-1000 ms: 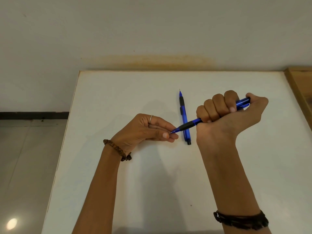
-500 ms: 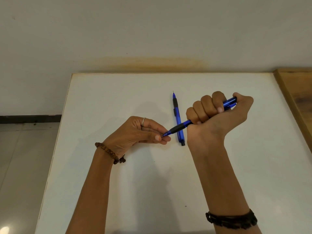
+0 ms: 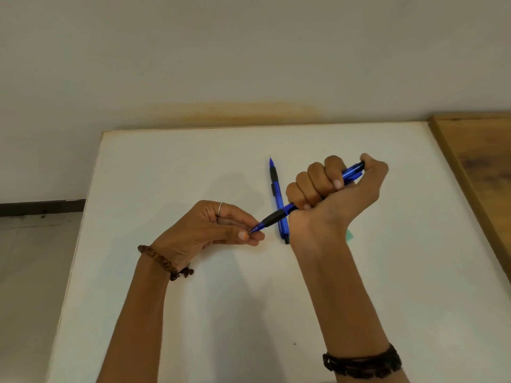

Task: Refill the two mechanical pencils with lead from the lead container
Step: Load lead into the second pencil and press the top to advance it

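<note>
**Lead fed at the tip of 1 pencil while the other lay on the worktop**

The held mechanical pencil [image 3: 279,215] slanted across the view, wrapped in the fist of the right hand [image 3: 331,189], whose fingers [image 3: 318,178] curled fully round the blue barrel while the thumb sat at the push-button end. Its tip met the left hand [image 3: 215,228], where thumb and forefinger were pinched together right at the point; whether a lead sat between them was too fine to tell. The second mechanical pencil [image 3: 278,200] lay flat just behind, tip pointing away. A small green object [image 3: 349,235], possibly the lead container, peeked out from behind the right wrist.

A thin lead could snap if pushed in at an angle, or slip from the pinch and vanish against the pale surface.

The white worktop [image 3: 166,299] met a plain wall with a yellowish stain; a wooden surface [image 3: 481,161] adjoined it on the right, tiled floor on the left.
</note>
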